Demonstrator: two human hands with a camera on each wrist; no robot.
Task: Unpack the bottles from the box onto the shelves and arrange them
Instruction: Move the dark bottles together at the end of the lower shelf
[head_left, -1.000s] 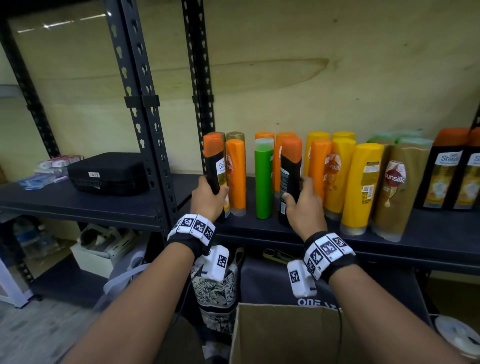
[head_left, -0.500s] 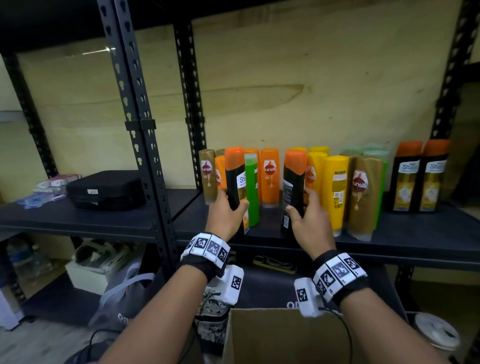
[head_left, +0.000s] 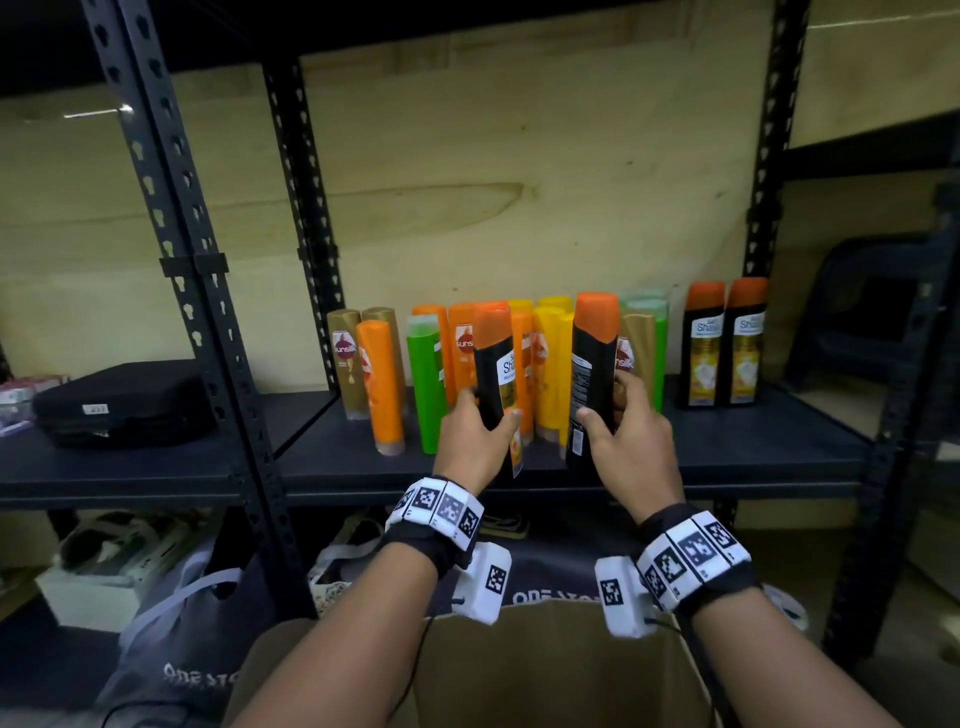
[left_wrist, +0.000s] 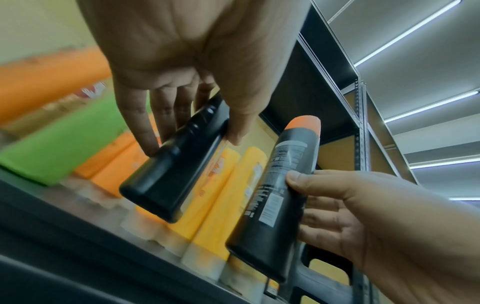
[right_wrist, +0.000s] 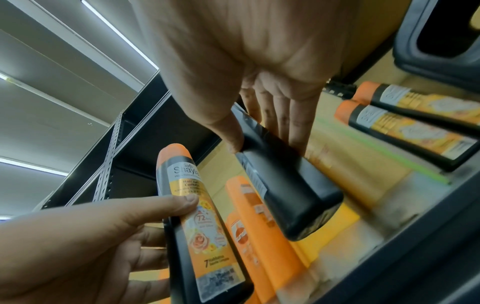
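Observation:
My left hand (head_left: 475, 441) grips a black bottle with an orange cap (head_left: 496, 374), its label turned to the right; the same bottle (left_wrist: 171, 164) shows in the left wrist view. My right hand (head_left: 626, 441) grips a second black bottle with an orange cap (head_left: 592, 374), seen with its base forward (right_wrist: 285, 195). Both are held upright just above the front of the dark shelf (head_left: 753, 447), in front of rows of orange, yellow, green and gold bottles (head_left: 545, 364). Two matching black bottles (head_left: 724, 343) stand at the shelf's right. The cardboard box (head_left: 545, 670) sits below my wrists.
A black case (head_left: 119, 405) lies on the neighbouring left shelf. Perforated black uprights (head_left: 208, 322) divide the two bays. Bags (head_left: 171, 639) and a white container sit on the floor level below. Bare shelf surface lies between the gold bottles and the two black ones at the right.
Both hands have carried their black bottles rightward along the shelf front, from beside the left-hand gold and orange bottles to in front of the yellow ones. My view has shifted right too.

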